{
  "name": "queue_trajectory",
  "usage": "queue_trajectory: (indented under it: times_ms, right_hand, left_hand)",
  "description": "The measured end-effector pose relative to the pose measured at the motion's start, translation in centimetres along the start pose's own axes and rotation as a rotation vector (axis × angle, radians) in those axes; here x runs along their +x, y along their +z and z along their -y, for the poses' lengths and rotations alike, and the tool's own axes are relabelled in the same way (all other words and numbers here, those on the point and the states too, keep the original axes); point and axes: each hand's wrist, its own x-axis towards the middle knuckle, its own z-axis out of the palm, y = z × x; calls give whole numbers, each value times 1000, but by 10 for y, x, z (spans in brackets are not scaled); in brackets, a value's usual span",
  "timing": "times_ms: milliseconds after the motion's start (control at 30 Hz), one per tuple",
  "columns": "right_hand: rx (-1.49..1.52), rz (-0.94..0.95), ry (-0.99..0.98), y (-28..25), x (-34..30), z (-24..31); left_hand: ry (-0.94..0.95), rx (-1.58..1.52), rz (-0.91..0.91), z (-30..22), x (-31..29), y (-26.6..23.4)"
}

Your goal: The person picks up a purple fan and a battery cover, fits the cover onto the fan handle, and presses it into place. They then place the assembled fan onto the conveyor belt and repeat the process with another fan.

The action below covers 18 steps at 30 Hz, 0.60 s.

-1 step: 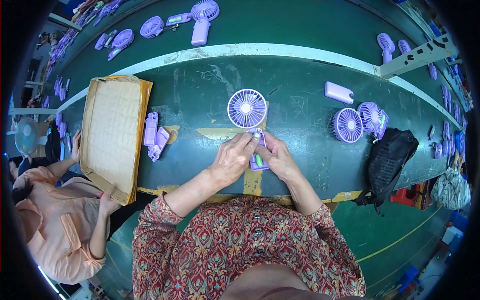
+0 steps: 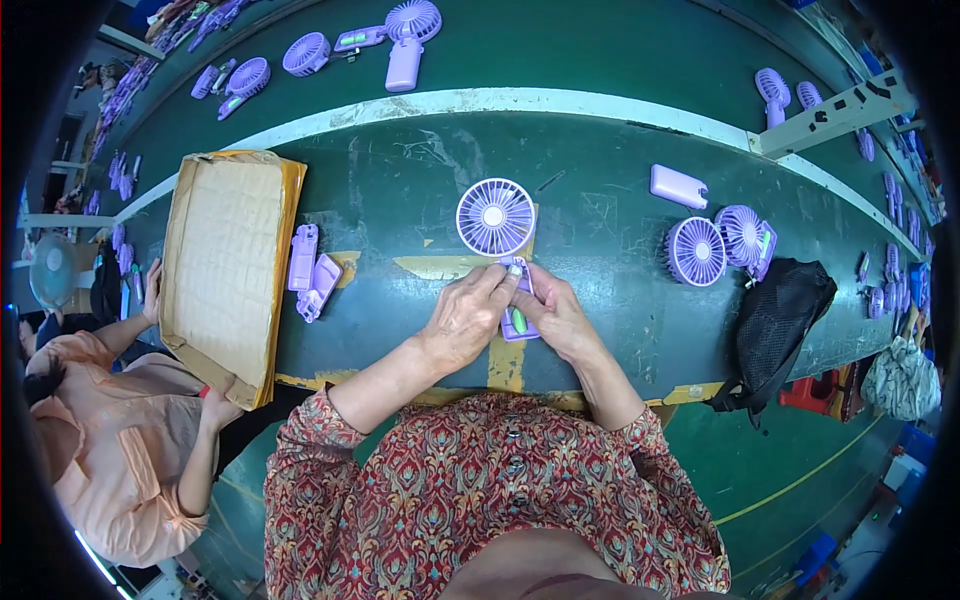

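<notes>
Fingers L+R, fan hndl btwn

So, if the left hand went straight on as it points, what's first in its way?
Left hand: probably the purple fan handle, right at its fingertips, though depth there is unclear.

Beneath the hands lies a dark green desk, its top scuffed and scratched, with worn yellow tape between the hands and the near edge. Beyond them a white rail runs across, another green surface behind it; a white bracket sits farther off to their right. Right of the hands and nearer the body, a yellow line crosses the green floor. Well to their left, nearer the body, glows a thin light strip.
</notes>
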Motion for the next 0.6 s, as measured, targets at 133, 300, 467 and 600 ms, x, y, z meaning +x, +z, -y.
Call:
queue_trajectory:
  times_ms: [133,300,467,600]
  right_hand:
    - [175,57,65,-3,-1,5]
    - [320,45,138,-5,0,12]
    - [323,6,138,-5,4,4]
    - [387,34,125,0,6,4]
  left_hand:
    - [-32,-54,16,2,1,0]
    - [-99,-169,-33,2,1,-1]
    - [-331,-373,-89,6,-2,-3]
    - [-408,-247,-221,18,-22,-25]
